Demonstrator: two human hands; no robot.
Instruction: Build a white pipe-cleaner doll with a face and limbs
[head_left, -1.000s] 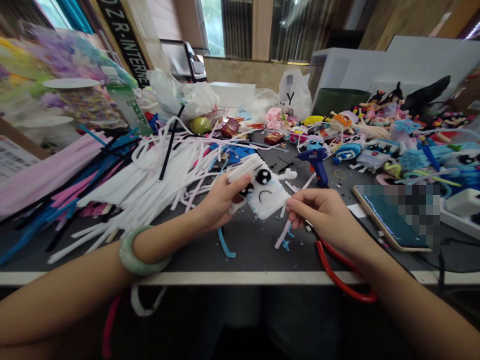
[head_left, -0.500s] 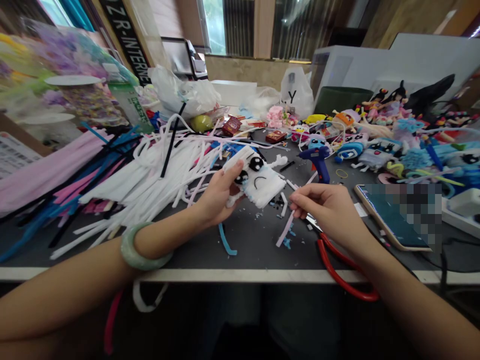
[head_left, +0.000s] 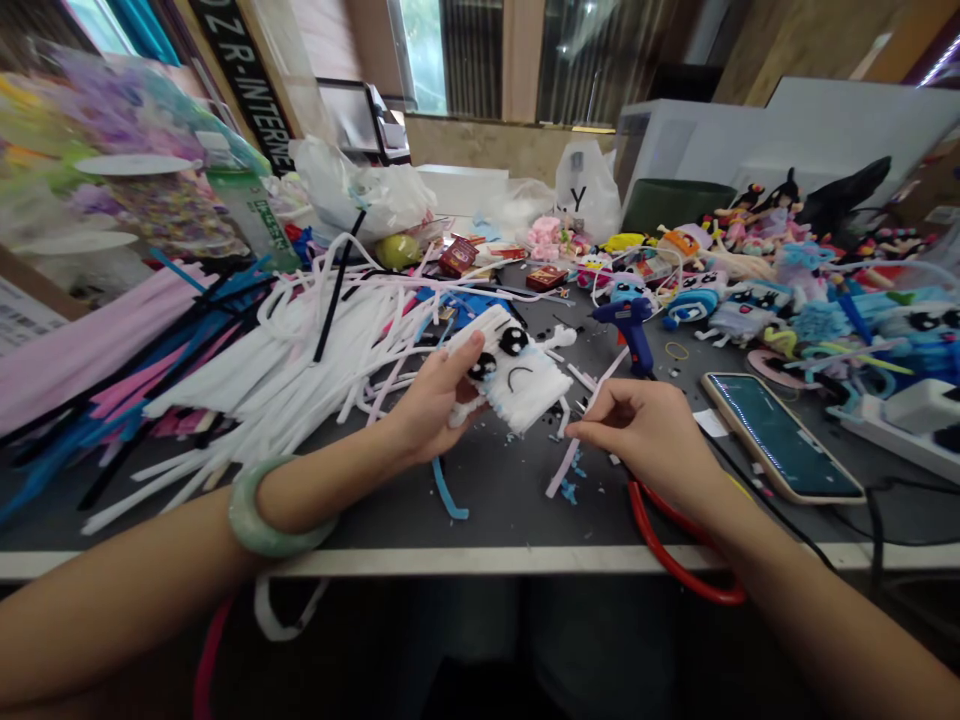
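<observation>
My left hand [head_left: 442,390] is closed around the left side of a white fuzzy pipe-cleaner doll [head_left: 536,390]. The doll has big black eyes, a curved black mouth and small twisted limbs, and is tilted above the table. To its right, the thumb and fingers of my right hand [head_left: 637,430] are pinched together; what is between them is too small to make out. A pale pink pipe cleaner [head_left: 559,475] runs behind those fingertips. Under my right wrist are red-handled scissors [head_left: 652,540], their blades mostly hidden. A blue pipe cleaner piece [head_left: 448,492] lies below the doll.
White pipe cleaners [head_left: 300,350] are heaped at left, beside pink ones [head_left: 120,305]. A blue glue gun [head_left: 628,325] stands beyond my right hand. A phone [head_left: 780,435] and a power strip [head_left: 907,420] are at right. Finished toys [head_left: 742,310] crowd the back right.
My right hand has dropped slightly toward the table's front edge, fingers still pinched. My left hand keeps its hold on the doll, almost unmoved. The whole view has shifted a little.
</observation>
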